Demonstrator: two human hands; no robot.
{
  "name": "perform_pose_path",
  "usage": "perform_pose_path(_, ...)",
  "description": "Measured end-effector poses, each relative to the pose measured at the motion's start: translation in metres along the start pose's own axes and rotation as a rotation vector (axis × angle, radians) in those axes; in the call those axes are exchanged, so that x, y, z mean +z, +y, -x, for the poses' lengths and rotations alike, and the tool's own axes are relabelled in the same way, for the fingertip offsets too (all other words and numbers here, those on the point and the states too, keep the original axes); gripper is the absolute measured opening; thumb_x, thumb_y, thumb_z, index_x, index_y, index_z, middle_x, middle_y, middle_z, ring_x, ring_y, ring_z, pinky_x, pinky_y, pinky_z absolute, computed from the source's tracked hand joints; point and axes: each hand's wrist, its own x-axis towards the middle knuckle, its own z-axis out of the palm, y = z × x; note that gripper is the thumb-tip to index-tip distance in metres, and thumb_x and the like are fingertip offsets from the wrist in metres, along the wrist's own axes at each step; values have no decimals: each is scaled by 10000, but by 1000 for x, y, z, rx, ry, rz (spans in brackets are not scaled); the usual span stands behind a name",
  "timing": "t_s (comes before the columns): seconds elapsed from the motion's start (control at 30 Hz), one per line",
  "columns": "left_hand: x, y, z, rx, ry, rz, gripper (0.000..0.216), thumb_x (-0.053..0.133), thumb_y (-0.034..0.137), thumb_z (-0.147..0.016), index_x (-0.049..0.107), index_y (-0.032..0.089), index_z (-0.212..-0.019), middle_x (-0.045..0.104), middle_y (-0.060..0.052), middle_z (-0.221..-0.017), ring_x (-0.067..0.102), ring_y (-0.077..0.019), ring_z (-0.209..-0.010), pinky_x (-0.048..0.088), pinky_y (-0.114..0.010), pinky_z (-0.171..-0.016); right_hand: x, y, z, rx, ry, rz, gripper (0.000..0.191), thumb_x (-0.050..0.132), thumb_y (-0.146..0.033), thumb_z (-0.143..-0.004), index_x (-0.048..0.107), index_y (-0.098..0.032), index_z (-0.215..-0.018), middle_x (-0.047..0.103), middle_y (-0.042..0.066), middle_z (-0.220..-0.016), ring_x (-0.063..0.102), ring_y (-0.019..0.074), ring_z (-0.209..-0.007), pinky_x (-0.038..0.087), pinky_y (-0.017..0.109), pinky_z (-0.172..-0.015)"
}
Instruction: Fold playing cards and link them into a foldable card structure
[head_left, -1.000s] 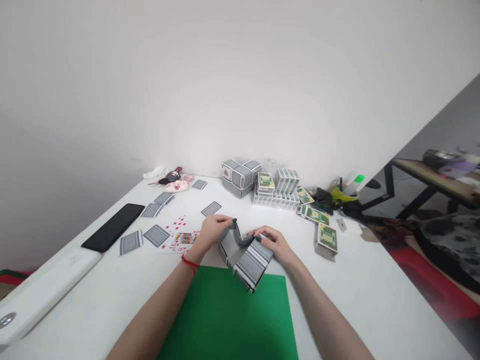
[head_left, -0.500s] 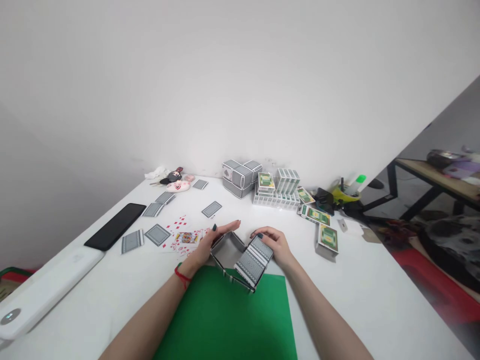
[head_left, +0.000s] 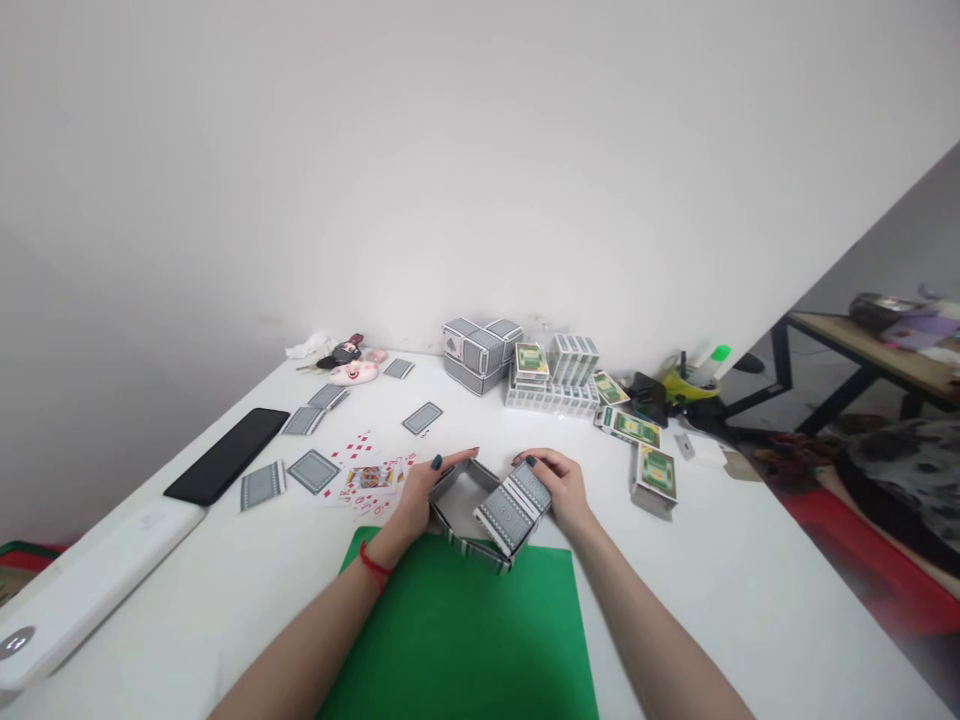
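An open-topped shape folded from playing cards (head_left: 461, 492) is held over the back edge of a green sheet (head_left: 465, 630). My left hand (head_left: 417, 502), with a red string on its wrist, grips the shape's left wall, thumb on the rim. At its right end, grey card backs (head_left: 506, 518) form a flat cover over part of the opening. My right hand (head_left: 564, 488) pinches that right end, thumb on top; its other fingertips are partly hidden. Face-up diamond cards (head_left: 371, 480) lie just left of my left hand.
A folded-card block (head_left: 480, 355) stands by the wall, with green-and-white card boxes (head_left: 553, 400) beside it. Another card box (head_left: 655, 478) lies at the right. Loose cards (head_left: 313, 471), a black phone-like slab (head_left: 225, 458) and a long white device (head_left: 97, 590) are on the left.
Both hands and the card shape have shifted slightly right. The shape has turned a little, showing its covered end from a slightly different angle. Both hands keep their hold.
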Motion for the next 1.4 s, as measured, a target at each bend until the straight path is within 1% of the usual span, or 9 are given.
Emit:
perform_pose_path(0.13, 3, 2, -4, -71, -4, 20, 595, 298, 544, -815, 633, 127, -1078, 687, -105, -967, 623, -244, -887, 445, -356, -835, -3, 0, -2, 18, -62, -12, 184, 601, -348, -748, 679, -188, -796, 677, 56, -801, 574, 175, -682, 440, 277, -597)
perform_pose_path(0.3, 8, -1, -12, -53, 47, -110, 504, 310, 451, -815, 692, 125, -775, 693, -82, -781, 617, -205, -737, 449, -312, -738, 2, -5, -2, 21, -128, -28, 194, 597, -360, -760, 670, -190, -816, 676, 53, -809, 583, 173, -693, 445, 274, -607)
perform_pose_path(0.4, 10, 0, -18, -70, 19, -69, 536, 286, 461, -827, 682, 115, -723, 688, -83, -711, 615, -199, -666, 457, -308, -685, 5, -6, -1, 45, -176, -48, 228, 591, -372, -768, 664, -197, -894, 679, 57, -843, 601, 183, -728, 458, 284, -627)
perform_pose_path(0.67, 3, 3, -26, -179, -26, 47, 646, 278, 555, -816, 705, 78, -734, 706, -130, -763, 643, -234, -722, 470, -335, -720, -1, -7, -5, 99, -257, -26, 237, 626, -376, -742, 687, -177, -856, 687, 67, -852, 606, 181, -715, 462, 285, -632)
perform_pose_path(0.77, 2, 0, -28, -197, -47, 83, 640, 276, 557, -809, 696, 78, -758, 703, -130, -771, 641, -231, -720, 469, -336, -717, -4, -6, -7, 82, -313, -15, 233, 631, -367, -742, 691, -181, -869, 684, 71, -906, 608, 200, -810, 462, 306, -709)
perform_pose_path(0.87, 1, 2, -27, -172, -101, 80, 634, 256, 558, -811, 686, 92, -799, 700, -118, -815, 636, -227, -777, 458, -338, -764, -5, -6, -9, 45, -357, 7, 225, 619, -375, -752, 692, -191, -860, 678, 73, -947, 596, 219, -898, 449, 330, -778)
perform_pose_path(1.03, 3, 8, -22, -105, -160, 81, 521, 317, 511, -805, 651, 112, -797, 689, -111, -853, 619, -226, -830, 449, -331, -795, -3, -8, -7, 0, -348, 72, 244, 573, -396, -784, 672, -188, -864, 669, 65, -898, 598, 197, -822, 451, 307, -731)
perform_pose_path(1.2, 8, 0, -23, -155, -19, 126, 444, 333, 502, -806, 585, 140, -754, 646, -61, -698, 587, -163, -627, 455, -276, -631, 1, -6, -4, -45, -257, 104, 220, 581, -379, -776, 671, -185, -830, 661, 60, -855, 590, 192, -779, 450, 300, -710)
perform_pose_path(1.4, 11, -9, -29, -138, 88, 140, 468, 294, 512, -807, 571, 137, -768, 633, -60, -680, 579, -155, -613, 455, -271, -627, 1, -5, -2, 0, -262, 36, 302, 596, -392, -765, 639, -195, -989, 668, 79, -938, 606, 216, -850, 475, 340, -747)
